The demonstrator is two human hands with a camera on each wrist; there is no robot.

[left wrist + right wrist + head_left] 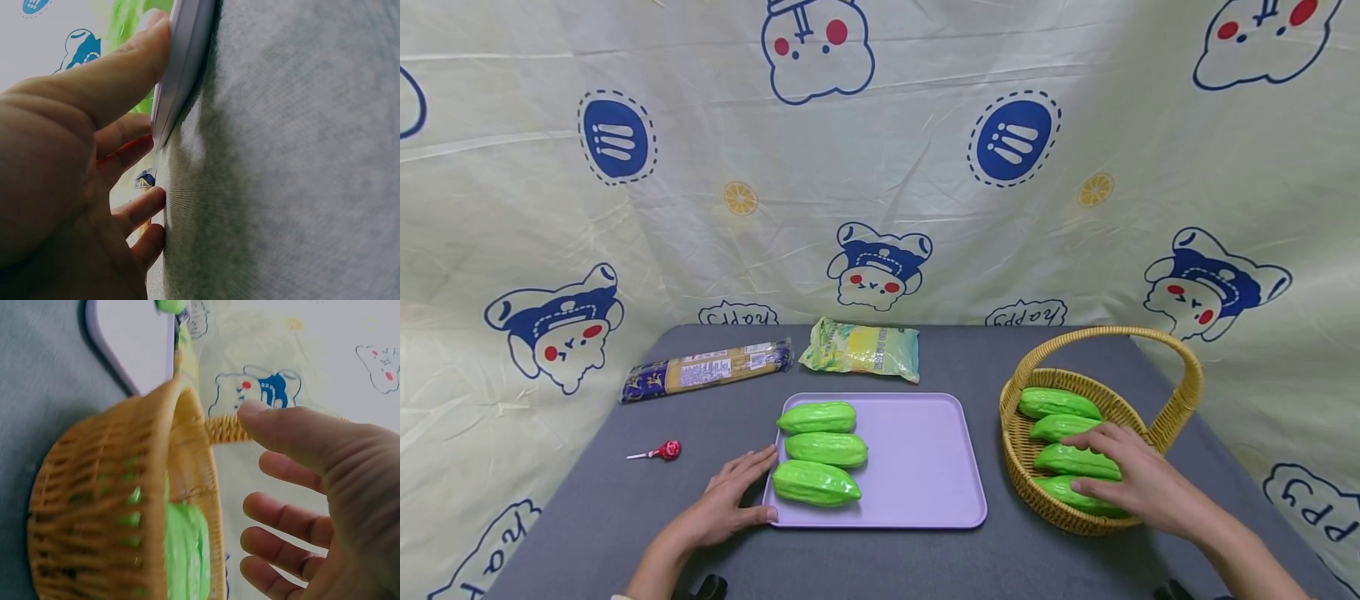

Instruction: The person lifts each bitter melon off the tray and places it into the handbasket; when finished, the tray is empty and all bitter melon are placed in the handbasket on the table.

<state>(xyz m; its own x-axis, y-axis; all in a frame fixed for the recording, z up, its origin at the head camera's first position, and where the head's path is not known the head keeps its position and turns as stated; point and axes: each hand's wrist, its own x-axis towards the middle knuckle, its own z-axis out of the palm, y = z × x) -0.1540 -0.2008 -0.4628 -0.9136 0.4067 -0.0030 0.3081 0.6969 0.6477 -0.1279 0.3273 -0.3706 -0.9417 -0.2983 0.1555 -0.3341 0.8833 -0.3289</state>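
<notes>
Right hand (1129, 468) over 4 glossy ridged gourds (1060, 403), woven basket (1019, 473).

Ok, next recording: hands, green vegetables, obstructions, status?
Left hand touching tray at left edge. Right hand empty, over basket. Green vegetables: three on tray, four in basket. Basket handle possibly in the way.

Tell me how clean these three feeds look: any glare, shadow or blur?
Head view: mostly crisp, small glossy highlights on the green vegetables; left wrist view: a dark, soft-edged shadow on the grey tabletop beside the tray; right wrist view: the basket looks soft, slightly blurred, against a pale backdrop.
</notes>
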